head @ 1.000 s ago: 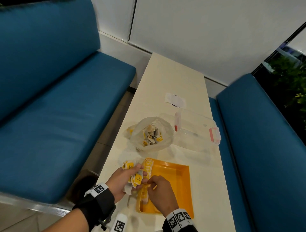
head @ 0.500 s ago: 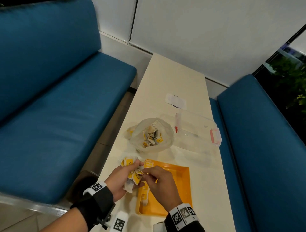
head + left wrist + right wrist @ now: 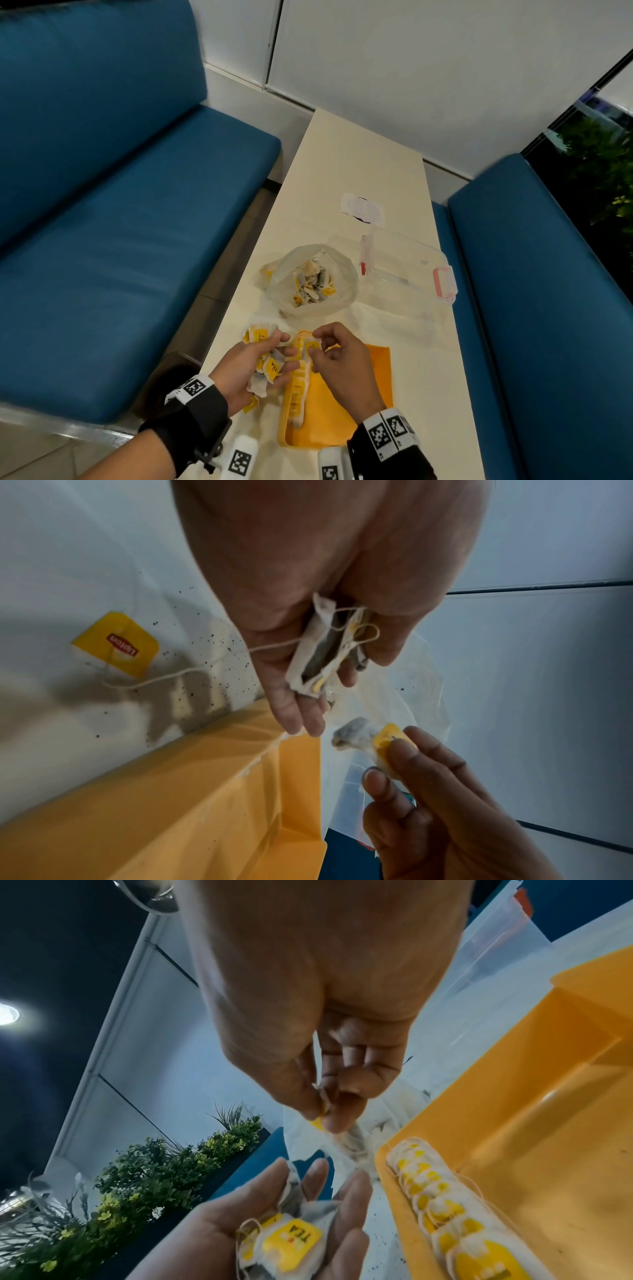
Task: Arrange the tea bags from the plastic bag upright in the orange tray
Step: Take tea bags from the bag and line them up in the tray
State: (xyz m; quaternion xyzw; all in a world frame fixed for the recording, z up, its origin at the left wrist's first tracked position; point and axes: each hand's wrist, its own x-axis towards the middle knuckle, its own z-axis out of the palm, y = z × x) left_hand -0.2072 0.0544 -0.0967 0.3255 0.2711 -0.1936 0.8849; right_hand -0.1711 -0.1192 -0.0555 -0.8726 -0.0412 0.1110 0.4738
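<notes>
The orange tray point(image 3: 342, 411) lies near the table's front edge, with a row of tea bags point(image 3: 298, 383) standing along its left wall point(image 3: 441, 1204). My left hand point(image 3: 250, 366) hovers just left of the tray and holds a bunch of tea bags point(image 3: 270, 366) point(image 3: 318, 647) point(image 3: 284, 1242) in its curled fingers. One yellow tag point(image 3: 116, 645) dangles from it on a string. My right hand point(image 3: 339, 356) is above the tray's far left corner, pinching a single tea bag point(image 3: 311, 346) point(image 3: 369, 739) point(image 3: 320, 1121) by its tag. The open plastic bag point(image 3: 310, 281) of tea bags lies beyond the tray.
A clear lidded box point(image 3: 407, 270) with pink clasps stands right of the plastic bag, a white paper patch point(image 3: 363, 209) farther back. Blue benches point(image 3: 120, 257) flank the narrow table point(image 3: 352, 164). Dark tea specks point(image 3: 205, 642) dot the tabletop left of the tray.
My right hand has risen from the tray's row toward the left hand's bunch and come away pinching one tea bag. The left hand has barely moved.
</notes>
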